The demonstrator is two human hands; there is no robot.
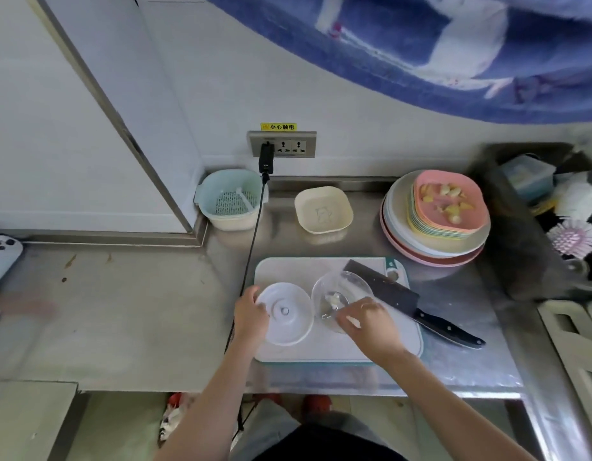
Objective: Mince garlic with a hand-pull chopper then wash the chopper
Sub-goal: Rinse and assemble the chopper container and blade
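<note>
From the head camera, a person is standing at a steel desk [128,314] with a white cutting board [321,347] in front of them. The left hand [249,316] is resting at nine o'clock on the white chopper lid [286,312], fingers curling over its rim, so that grip is holding the lid. Just beside the lid, at three o'clock of it, the clear chopper bowl [343,296] is sitting on the board with a pale bit of garlic [334,300] inside; the blade there is too blurred to make out. The right hand [367,322] is hovering at the bowl's five o'clock edge, fingers bent inward; whether its grip is pinching something I cannot tell, since the fingertips are smeared.

A black cleaver [407,301] is lying tilted across the board's right side, its handle reaching off toward four o'clock. At one o'clock, more peeled cloves [449,202] are lying on a pink plate [431,214] topping a stack. A cream dish [323,211] and a blue strainer basket [230,199] are standing along the wall. A dark sink [520,234] at the right is partly cut off, its contents hard to read.
</note>
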